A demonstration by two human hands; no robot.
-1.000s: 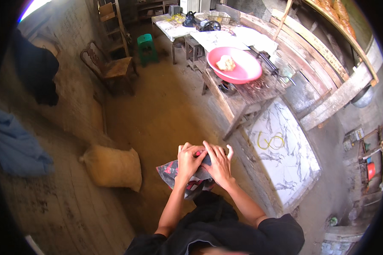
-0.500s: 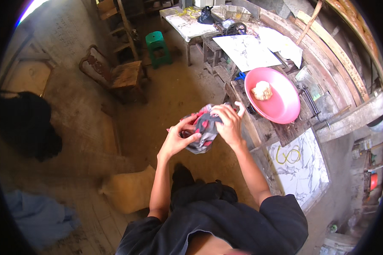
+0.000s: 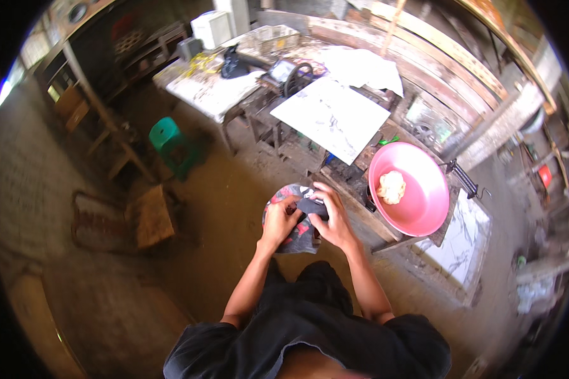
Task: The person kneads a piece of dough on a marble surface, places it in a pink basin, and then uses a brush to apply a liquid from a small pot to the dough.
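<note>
In front of my waist I hold a piece of patterned cloth (image 3: 302, 242), grey with red and black, bunched and rounded in outline. My left hand (image 3: 279, 223) grips its left side, with the thumb toward the middle. On the other side my right hand (image 3: 335, 220) pinches a dark grey part of it near the top. What lies inside the cloth's folds is hidden. To the right of my hands, a pink basin (image 3: 427, 205) rests on the wooden bench, holding a pale, dough-like lump (image 3: 392, 187).
A white marbled board (image 3: 332, 119) lies beyond the basin, near a black handwheel (image 3: 298, 79). A dark spring-like part (image 3: 463, 179) juts out right of the basin. A green stool (image 3: 171, 146) and a wooden chair (image 3: 152, 216) stand at left. Another marbled panel (image 3: 458, 243) leans low right.
The view has swung right and tilted, so the stool and chair sit farther left. My hands have drawn closer together on the cloth, which now hangs flatter and wider.
</note>
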